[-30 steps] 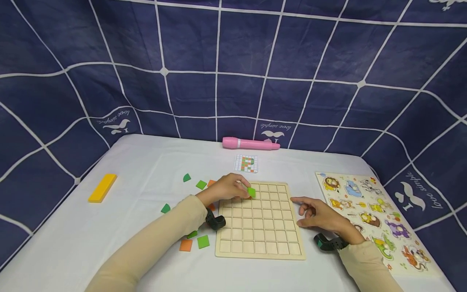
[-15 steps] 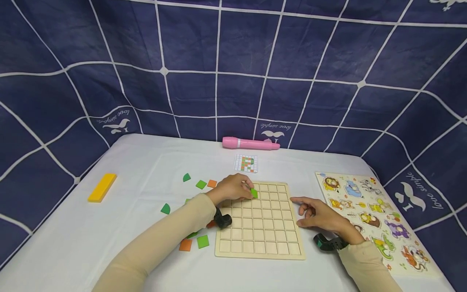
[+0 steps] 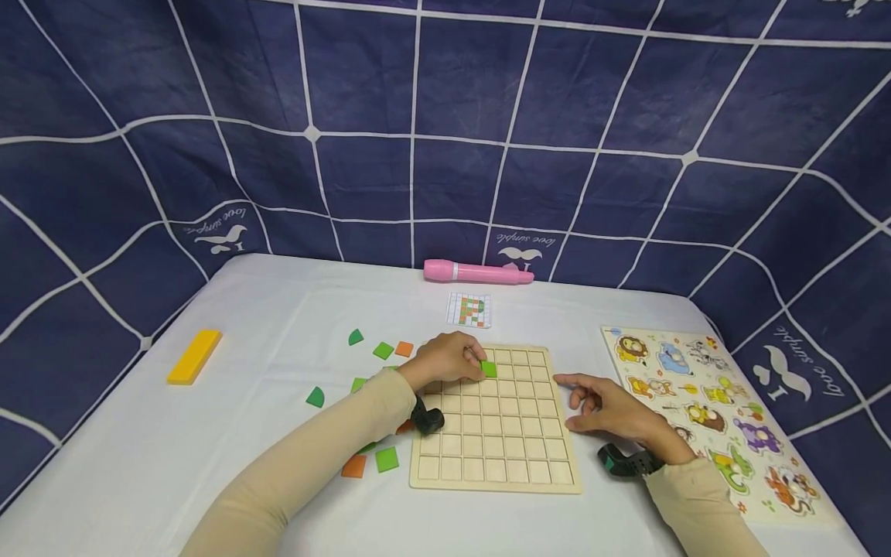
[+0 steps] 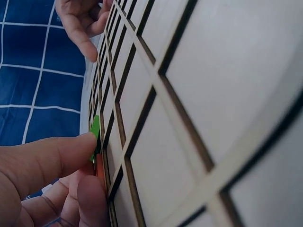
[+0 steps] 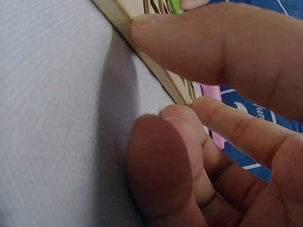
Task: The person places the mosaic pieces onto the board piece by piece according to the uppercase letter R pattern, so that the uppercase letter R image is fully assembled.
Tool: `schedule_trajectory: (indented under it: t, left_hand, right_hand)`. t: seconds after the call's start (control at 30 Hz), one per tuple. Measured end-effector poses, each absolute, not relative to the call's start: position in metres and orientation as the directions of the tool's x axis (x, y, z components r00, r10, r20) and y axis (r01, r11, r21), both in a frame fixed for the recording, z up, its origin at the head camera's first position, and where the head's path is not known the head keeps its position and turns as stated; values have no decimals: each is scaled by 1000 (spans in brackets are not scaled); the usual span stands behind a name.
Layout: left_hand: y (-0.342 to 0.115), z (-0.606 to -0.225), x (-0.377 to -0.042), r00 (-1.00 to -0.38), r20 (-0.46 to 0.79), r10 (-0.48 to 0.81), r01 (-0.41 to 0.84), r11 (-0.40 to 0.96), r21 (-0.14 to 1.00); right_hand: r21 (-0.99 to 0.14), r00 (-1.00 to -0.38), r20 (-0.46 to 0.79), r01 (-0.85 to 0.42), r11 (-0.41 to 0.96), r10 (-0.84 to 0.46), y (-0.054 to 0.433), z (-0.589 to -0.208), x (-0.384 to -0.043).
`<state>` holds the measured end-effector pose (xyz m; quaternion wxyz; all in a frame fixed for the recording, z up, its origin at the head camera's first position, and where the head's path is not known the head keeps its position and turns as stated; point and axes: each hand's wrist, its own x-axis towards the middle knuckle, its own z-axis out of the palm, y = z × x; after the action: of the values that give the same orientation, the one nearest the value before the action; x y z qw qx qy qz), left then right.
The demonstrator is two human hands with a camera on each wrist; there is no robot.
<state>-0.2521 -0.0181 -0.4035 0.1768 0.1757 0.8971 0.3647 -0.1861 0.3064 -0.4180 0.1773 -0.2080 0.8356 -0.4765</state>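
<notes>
My left hand [image 3: 448, 359] pinches a small green square tile [image 3: 489, 370] over the upper rows of a wooden grid board [image 3: 496, 489]. In the left wrist view, thumb and fingertips hold the green tile [image 4: 95, 130] tilted, close over the cells. An orange tile [image 4: 100, 166] shows just beneath it, partly covered by the fingers. On the board's right side, my right hand [image 3: 609, 406] touches the edge with thumb and index fingertips. Its other fingers are loosely bent, as the right wrist view shows along the board's edge [image 5: 156, 71].
Several green and orange tiles, such as a green square [image 3: 387, 459], lie left of the board. Behind it are a pattern card [image 3: 469, 310] and a pink pen-shaped object [image 3: 480, 273]. A yellow block [image 3: 195, 357] lies far left, an animal puzzle board [image 3: 703, 394] on the right.
My left hand has moved slightly right across the board with the green tile, which now lies flatter over the grid. The right hand stays at the board's edge.
</notes>
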Motion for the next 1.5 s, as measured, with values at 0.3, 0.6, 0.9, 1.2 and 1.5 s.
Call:
schedule_trajectory:
  t: [0.3,0.6,0.9,1.2,1.5]
  left_hand:
    - [-20,-402,-251,-872,-193,450,184,667,722]
    - [-23,-400,-247,-850,-165,500,235,641,730]
    - [-50,-395,-252,-788,-80,611,307,502,809]
    - [-89,-396,-270,-751,-36,659,306,396,866]
    - [-122,-395,-286,-769,-38,638,317,433,844]
  right_hand:
    - [-865,-851,-100,-181,468,-515,306,-416,-186]
    - [-866,-850,-107,-174,468,-515,307,-416,-186]
    - [-866,-855,-109,-169,470,-508,307,-416,-185]
    - [-874,-856,-106,-163,459,-506,307,-418,-186]
    - [-866,-855,-102,-176,468,-509,308,-420,-187]
